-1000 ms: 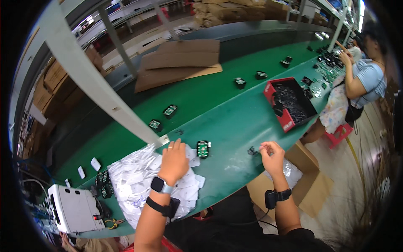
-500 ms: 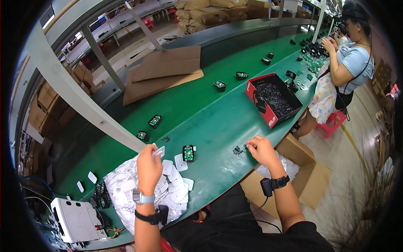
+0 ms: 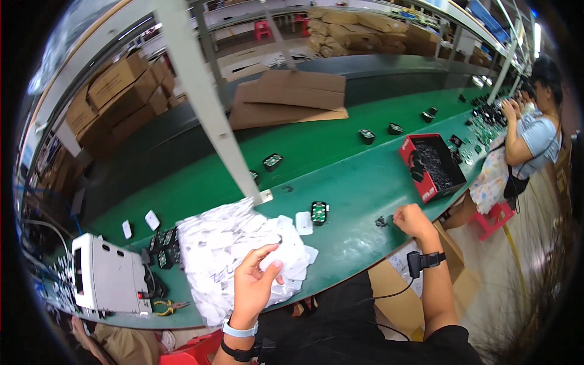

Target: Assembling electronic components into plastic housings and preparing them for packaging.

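My left hand (image 3: 254,283) is over the white plastic bag (image 3: 213,243) and a spread of white rounded covers (image 3: 295,258). Between its thumb and fingers shows a white plastic cover (image 3: 268,258). My right hand (image 3: 416,220) is closed at the bench's front edge, fingertips pinched; whatever they hold is too small to make out. Just left of it lies a little heap of small black parts (image 3: 382,222). A black case with a green circuit board (image 3: 319,212) sits beside the covers.
A red box of black parts (image 3: 424,193) stands right. More black cases (image 3: 272,161) line the green bench beyond a white post (image 3: 213,103). A grey-white machine (image 3: 109,274) and pliers (image 3: 170,307) are left. A co-worker (image 3: 529,134) stands far right; an open carton (image 3: 395,283) is below.
My view has swung left, so the bench appears shifted right. My left hand has come back toward me, lower over the covers. The right hand remains closed beside the black parts.
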Action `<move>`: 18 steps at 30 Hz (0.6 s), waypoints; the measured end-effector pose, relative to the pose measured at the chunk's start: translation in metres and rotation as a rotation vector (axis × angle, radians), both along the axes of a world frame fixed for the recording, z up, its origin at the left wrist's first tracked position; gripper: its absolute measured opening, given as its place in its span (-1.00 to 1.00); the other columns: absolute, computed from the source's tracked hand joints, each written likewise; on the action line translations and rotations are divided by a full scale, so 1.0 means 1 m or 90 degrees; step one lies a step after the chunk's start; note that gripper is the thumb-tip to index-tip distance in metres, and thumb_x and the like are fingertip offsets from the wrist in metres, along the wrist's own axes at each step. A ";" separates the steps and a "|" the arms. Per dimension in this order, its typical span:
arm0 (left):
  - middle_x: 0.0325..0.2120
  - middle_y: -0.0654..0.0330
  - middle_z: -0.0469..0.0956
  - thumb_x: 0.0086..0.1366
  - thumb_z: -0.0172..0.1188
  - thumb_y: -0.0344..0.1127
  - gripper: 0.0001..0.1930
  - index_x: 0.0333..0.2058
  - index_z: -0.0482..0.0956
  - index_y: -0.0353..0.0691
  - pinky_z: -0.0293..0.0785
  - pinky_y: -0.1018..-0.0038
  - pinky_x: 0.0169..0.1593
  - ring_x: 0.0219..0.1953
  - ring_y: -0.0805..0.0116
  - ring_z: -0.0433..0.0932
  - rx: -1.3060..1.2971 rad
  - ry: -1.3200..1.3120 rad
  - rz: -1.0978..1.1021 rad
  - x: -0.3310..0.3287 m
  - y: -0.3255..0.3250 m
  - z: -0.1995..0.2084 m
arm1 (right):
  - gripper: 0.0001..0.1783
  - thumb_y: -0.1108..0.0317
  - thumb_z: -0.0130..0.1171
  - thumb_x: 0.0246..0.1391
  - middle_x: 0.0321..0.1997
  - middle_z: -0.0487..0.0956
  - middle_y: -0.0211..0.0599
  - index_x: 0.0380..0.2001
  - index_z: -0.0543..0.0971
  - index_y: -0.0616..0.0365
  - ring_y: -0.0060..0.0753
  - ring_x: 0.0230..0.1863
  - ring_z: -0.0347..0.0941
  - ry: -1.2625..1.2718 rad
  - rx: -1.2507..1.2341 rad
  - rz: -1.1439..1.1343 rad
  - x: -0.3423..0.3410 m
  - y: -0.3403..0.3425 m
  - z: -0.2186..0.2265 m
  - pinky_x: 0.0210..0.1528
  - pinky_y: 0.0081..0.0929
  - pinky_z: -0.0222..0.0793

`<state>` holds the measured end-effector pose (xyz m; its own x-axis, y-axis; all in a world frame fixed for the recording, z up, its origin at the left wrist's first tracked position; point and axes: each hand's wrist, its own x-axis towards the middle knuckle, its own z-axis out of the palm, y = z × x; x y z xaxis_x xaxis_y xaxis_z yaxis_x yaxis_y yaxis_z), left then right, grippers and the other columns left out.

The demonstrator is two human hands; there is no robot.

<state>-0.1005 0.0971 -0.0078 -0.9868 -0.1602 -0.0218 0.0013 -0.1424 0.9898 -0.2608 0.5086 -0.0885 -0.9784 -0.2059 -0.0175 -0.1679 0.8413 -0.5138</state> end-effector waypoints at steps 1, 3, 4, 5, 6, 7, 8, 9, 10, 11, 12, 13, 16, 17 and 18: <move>-0.07 0.06 0.50 0.29 0.18 -0.62 -0.65 0.06 0.52 -0.41 0.56 0.51 -0.32 -0.34 0.44 0.52 0.036 -0.014 0.001 0.004 -0.004 0.001 | -0.89 0.50 0.24 -0.08 -0.46 0.64 0.06 -0.46 0.64 0.34 -0.06 -0.38 0.64 0.014 0.027 0.010 0.000 -0.001 0.003 -0.25 -0.30 0.53; -0.08 0.05 0.52 0.29 0.19 -0.61 -0.64 0.08 0.50 -0.44 0.56 0.49 -0.22 -0.35 0.42 0.55 0.098 -0.044 0.000 0.014 -0.010 0.000 | -0.91 0.52 0.24 -0.04 -0.49 0.64 -0.05 -0.44 0.63 0.35 -0.26 -0.41 0.65 0.028 -0.016 0.001 0.010 -0.015 0.019 -0.28 -0.38 0.53; -0.08 0.05 0.52 0.29 0.19 -0.61 -0.64 0.08 0.50 -0.44 0.56 0.49 -0.22 -0.35 0.42 0.55 0.101 -0.040 0.020 0.017 -0.011 -0.001 | -0.92 0.53 0.23 -0.01 -0.50 0.65 -0.11 -0.43 0.62 0.36 -0.37 -0.42 0.64 0.025 -0.089 -0.013 0.019 -0.028 0.038 -0.29 -0.42 0.52; -0.08 0.04 0.52 0.30 0.19 -0.60 -0.63 0.09 0.50 -0.44 0.56 0.49 -0.21 -0.33 0.41 0.57 0.103 -0.023 0.016 0.021 -0.010 -0.001 | -0.93 0.55 0.23 0.04 -0.45 0.64 -0.21 -0.39 0.61 0.35 -0.53 -0.39 0.60 0.034 -0.151 -0.011 0.030 -0.041 0.050 -0.30 -0.49 0.51; -0.09 0.04 0.52 0.30 0.19 -0.59 -0.63 0.09 0.49 -0.44 0.55 0.49 -0.19 -0.31 0.40 0.59 0.105 -0.012 0.007 0.028 -0.010 0.000 | -0.93 0.56 0.23 0.05 -0.38 0.66 -0.20 -0.36 0.61 0.34 -0.53 -0.40 0.58 0.045 -0.252 -0.001 0.046 -0.064 0.069 -0.30 -0.47 0.50; -0.09 0.05 0.49 0.30 0.18 -0.61 -0.61 0.11 0.46 -0.46 0.61 0.46 -0.14 -0.20 0.35 0.61 0.122 -0.013 -0.020 0.032 -0.011 0.003 | -0.92 0.56 0.26 0.04 -0.37 0.65 -0.21 -0.36 0.60 0.31 -0.45 -0.40 0.57 0.075 -0.279 0.047 0.064 -0.091 0.089 -0.29 -0.45 0.50; -0.09 0.05 0.49 0.30 0.18 -0.61 -0.61 0.11 0.46 -0.46 0.61 0.46 -0.14 -0.20 0.35 0.61 0.121 -0.017 -0.016 0.039 -0.011 0.004 | -0.91 0.55 0.28 0.03 -0.36 0.64 -0.22 -0.35 0.59 0.29 -0.38 -0.38 0.58 0.134 -0.260 0.162 0.079 -0.122 0.107 -0.28 -0.43 0.50; -0.08 0.02 0.52 0.28 0.19 -0.63 -0.60 0.10 0.47 -0.47 0.61 0.44 -0.15 -0.21 0.30 0.62 0.129 0.002 0.006 0.043 -0.010 0.005 | -0.89 0.54 0.31 0.02 -0.36 0.64 -0.22 -0.35 0.59 0.26 -0.32 -0.36 0.58 0.195 -0.240 0.277 0.092 -0.154 0.121 -0.27 -0.41 0.50; -0.08 -0.01 0.54 0.25 0.20 -0.65 -0.60 0.09 0.47 -0.48 0.60 0.42 -0.15 -0.23 0.26 0.63 0.141 0.023 0.024 0.047 -0.010 0.006 | -0.86 0.53 0.32 0.00 -0.36 0.63 -0.24 -0.34 0.58 0.24 -0.27 -0.35 0.58 0.195 -0.257 0.338 0.107 -0.185 0.135 -0.27 -0.40 0.50; -0.05 -0.01 0.51 0.26 0.19 -0.67 -0.58 0.11 0.44 -0.49 0.65 0.38 -0.11 -0.13 0.21 0.62 0.130 0.032 0.022 0.050 -0.010 0.007 | -0.84 0.52 0.34 -0.01 -0.36 0.62 -0.25 -0.33 0.57 0.21 -0.22 -0.33 0.57 0.194 -0.272 0.400 0.117 -0.211 0.142 -0.26 -0.39 0.50; -0.05 -0.01 0.51 0.26 0.19 -0.67 -0.58 0.11 0.44 -0.49 0.65 0.38 -0.11 -0.13 0.21 0.62 0.133 0.036 0.021 0.052 -0.009 0.008 | -0.84 0.52 0.34 -0.01 -0.36 0.62 -0.25 -0.33 0.57 0.21 -0.22 -0.33 0.57 0.197 -0.267 0.400 0.121 -0.227 0.141 -0.26 -0.39 0.50; -0.04 -0.01 0.49 0.26 0.18 -0.68 -0.58 0.11 0.43 -0.49 0.67 0.37 -0.09 -0.09 0.21 0.61 0.123 0.060 0.033 0.056 -0.009 0.008 | -0.83 0.51 0.35 -0.01 -0.37 0.61 -0.26 -0.33 0.57 0.21 -0.23 -0.34 0.56 0.212 -0.287 0.415 0.123 -0.241 0.136 -0.28 -0.38 0.49; -0.02 0.01 0.44 0.26 0.16 -0.71 -0.58 0.10 0.41 -0.52 0.71 0.34 -0.05 0.01 0.19 0.56 0.117 0.091 0.055 0.065 -0.010 0.010 | -0.83 0.51 0.35 -0.02 -0.39 0.59 -0.27 -0.34 0.57 0.21 -0.26 -0.37 0.54 0.208 -0.316 0.421 0.128 -0.260 0.132 -0.31 -0.39 0.47; -0.02 0.02 0.43 0.26 0.16 -0.72 -0.58 0.10 0.41 -0.52 0.70 0.35 -0.04 0.02 0.19 0.57 0.110 0.086 0.068 0.068 -0.010 0.010 | -0.84 0.50 0.35 -0.01 -0.41 0.57 -0.27 -0.35 0.57 0.22 -0.27 -0.38 0.54 0.193 -0.326 0.403 0.129 -0.264 0.131 -0.33 -0.39 0.46; -0.02 0.02 0.43 0.25 0.16 -0.72 -0.58 0.10 0.41 -0.53 0.70 0.35 -0.03 0.02 0.18 0.57 0.102 0.081 0.079 0.072 -0.011 0.009 | -0.84 0.50 0.35 -0.01 -0.41 0.57 -0.27 -0.35 0.57 0.22 -0.27 -0.38 0.54 0.190 -0.326 0.409 0.133 -0.268 0.129 -0.33 -0.39 0.46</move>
<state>-0.0286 0.0860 0.0014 -0.9564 -0.2844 0.0669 0.1519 -0.2885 0.9454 -0.1281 0.2402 0.0408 -0.6199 -0.6312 0.4662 -0.7177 0.2157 -0.6622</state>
